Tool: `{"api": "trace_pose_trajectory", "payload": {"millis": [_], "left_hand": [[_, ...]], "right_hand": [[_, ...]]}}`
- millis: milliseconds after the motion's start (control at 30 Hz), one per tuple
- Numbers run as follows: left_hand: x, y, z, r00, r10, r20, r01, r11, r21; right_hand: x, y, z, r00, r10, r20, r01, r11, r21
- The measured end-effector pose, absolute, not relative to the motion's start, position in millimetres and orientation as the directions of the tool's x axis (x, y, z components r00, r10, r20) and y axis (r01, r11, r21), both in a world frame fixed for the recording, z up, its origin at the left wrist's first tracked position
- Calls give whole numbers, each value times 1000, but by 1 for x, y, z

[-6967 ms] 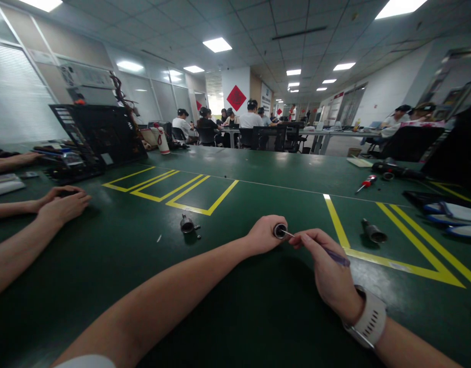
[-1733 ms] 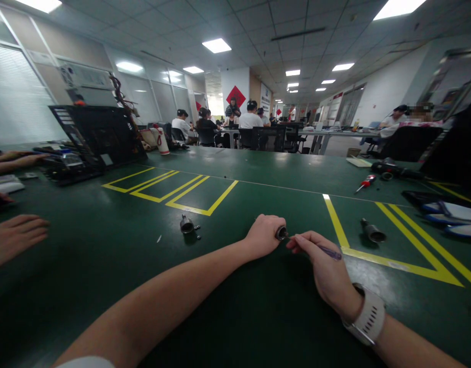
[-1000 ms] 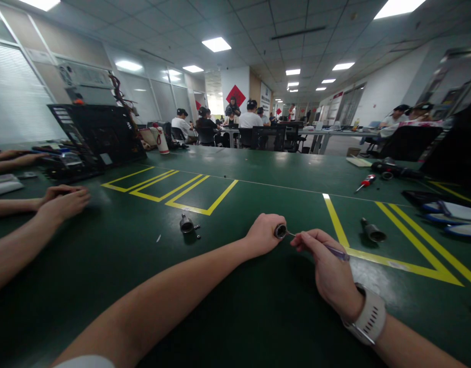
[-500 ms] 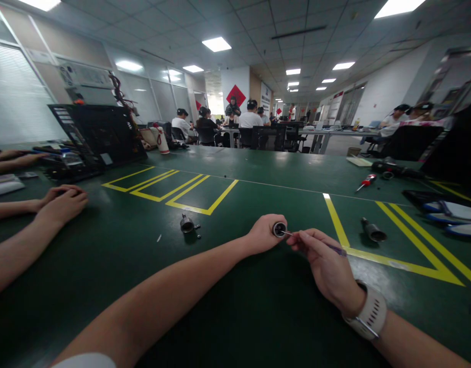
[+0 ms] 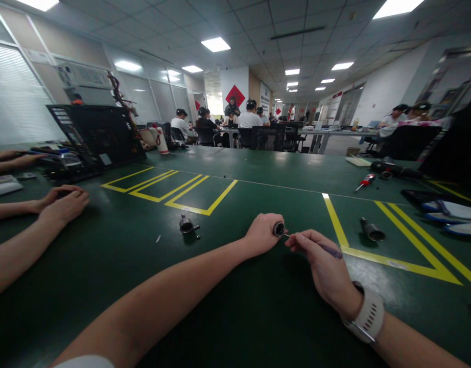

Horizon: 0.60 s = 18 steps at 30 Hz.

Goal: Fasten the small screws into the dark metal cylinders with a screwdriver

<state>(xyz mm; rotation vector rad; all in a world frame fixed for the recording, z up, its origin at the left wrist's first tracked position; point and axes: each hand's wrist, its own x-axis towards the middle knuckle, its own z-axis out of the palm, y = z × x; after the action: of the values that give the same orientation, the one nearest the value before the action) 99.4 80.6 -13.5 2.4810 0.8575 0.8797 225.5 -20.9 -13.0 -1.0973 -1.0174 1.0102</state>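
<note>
My left hand (image 5: 263, 235) is closed around a round metal cup-shaped housing (image 5: 279, 229), its open end turned toward my right hand. Dark inner parts show inside the rim. A slim screwdriver (image 5: 331, 251) with a dark purplish handle is pinched in my right hand (image 5: 315, 255). Its thin metal tip points at the housing's lower rim; whether it touches cannot be made out. Left of my hands, another metal housing with a stub shaft (image 5: 186, 224) stands on the table beside small metal rings (image 5: 197, 236). A third, longer housing (image 5: 372, 231) lies to the right.
Yellow tape (image 5: 189, 208) marks the green table (image 5: 235, 166). At right are a red screwdriver (image 5: 364, 182), a dark power tool (image 5: 396, 170) and blue-white gloves (image 5: 453, 217). A co-worker's hands (image 5: 65, 202) rest at left, near a black computer case (image 5: 101, 134).
The screwdriver's tip has drawn back from inside the housing to its lower edge, and its handle has tilted slightly. My left hand has turned the housing a little.
</note>
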Motion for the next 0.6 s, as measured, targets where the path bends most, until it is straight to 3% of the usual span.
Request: {"api": "trace_pose_trajectory", "payload": {"millis": [167, 300, 600], "left_hand": [[99, 80, -12, 636, 652, 413, 323, -711, 625], [99, 79, -12, 661, 628, 411, 251, -701, 668], [100, 81, -15, 631, 637, 443, 412, -759, 504]], "right_hand": [[225, -19, -8, 193, 978, 79, -336, 141, -931], [225, -19, -6, 171, 983, 63, -399, 128, -908], [224, -22, -14, 248, 959, 136, -87, 162, -983]]}}
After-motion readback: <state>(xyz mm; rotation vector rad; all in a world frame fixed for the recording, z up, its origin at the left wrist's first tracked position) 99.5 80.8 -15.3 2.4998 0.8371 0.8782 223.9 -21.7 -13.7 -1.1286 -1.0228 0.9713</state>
